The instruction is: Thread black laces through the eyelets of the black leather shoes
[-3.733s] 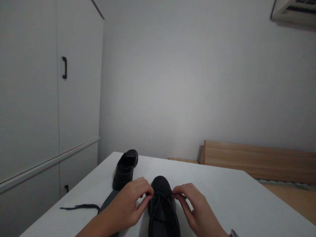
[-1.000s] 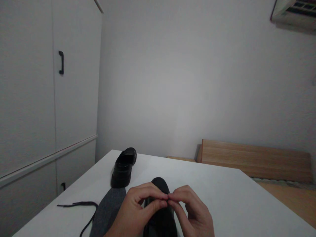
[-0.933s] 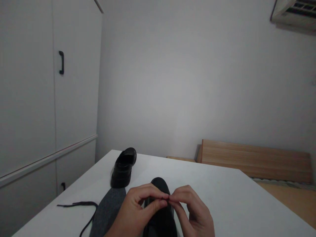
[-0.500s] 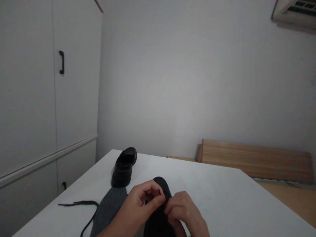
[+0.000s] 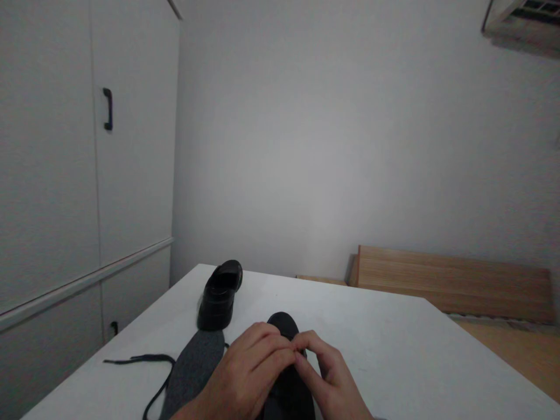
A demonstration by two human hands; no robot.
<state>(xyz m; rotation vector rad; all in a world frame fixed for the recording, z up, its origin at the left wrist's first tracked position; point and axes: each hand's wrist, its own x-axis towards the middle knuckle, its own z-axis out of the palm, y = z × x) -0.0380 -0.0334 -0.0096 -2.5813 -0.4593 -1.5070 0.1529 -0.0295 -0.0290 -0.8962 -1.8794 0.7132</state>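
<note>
A black shoe (image 5: 289, 396) lies on the white table (image 5: 371, 332) in front of me, its toe pointing away. My left hand (image 5: 256, 370) is closed over its upper, fingers bent together. A dark shoelace end showed at these fingertips in the earlier frame and is now hidden behind them. My right hand (image 5: 330, 376) pinches thumb and forefinger against the left fingertips, above the shoe; what is in the pinch is hidden. Beside my left wrist lies a grey insole (image 5: 192, 364), and left of it a loose black shoelace (image 5: 153, 357).
A second black shoe (image 5: 216, 303) stands beyond the insole, near the table's far left corner. White cupboards (image 5: 135, 146) with dark handles line the left side. Past the table's right edge is a wooden board (image 5: 450, 280).
My left hand has turned over, its back now up and its fingers lying over the shoe. The right hand has shifted up to meet them, thumb and forefinger pinched. The lace end has gone from sight.
</note>
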